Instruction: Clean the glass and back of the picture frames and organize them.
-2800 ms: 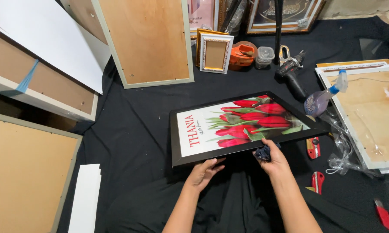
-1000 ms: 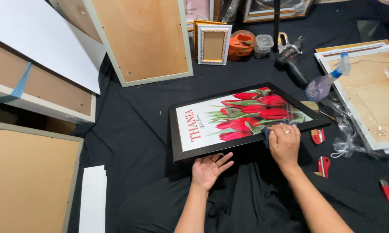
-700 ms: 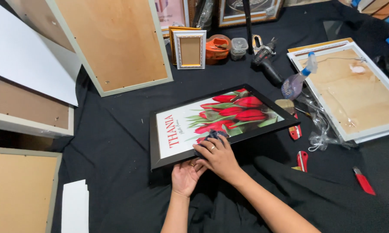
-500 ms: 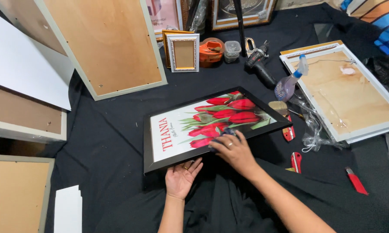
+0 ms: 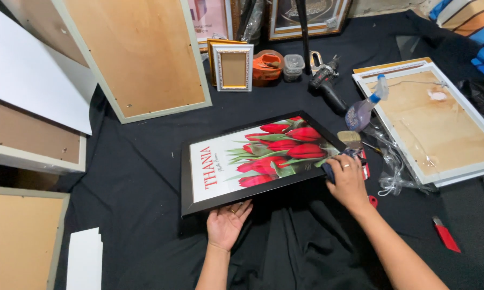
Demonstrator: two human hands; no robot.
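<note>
Near centre on black cloth (image 5: 140, 177): black-framed tulip print (image 5: 258, 156) lies face up, tilted. Left hand (image 5: 227, 223) palm-up under near edge, fingers loosely spread, propping frame. Right hand (image 5: 348, 180) at right corner, fingers pressed together on dark cloth wad (image 5: 333, 167), seemingly wiping glass. Spray bottle (image 5: 363, 107) just beyond, within reach.

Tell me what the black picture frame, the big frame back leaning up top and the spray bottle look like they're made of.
Black picture frame: smooth, slightly glossy moulding, wood or plastic. Leaning frame back: matte brown fibreboard, pale painted rim. Spray bottle: translucent plastic, see-through.
</note>
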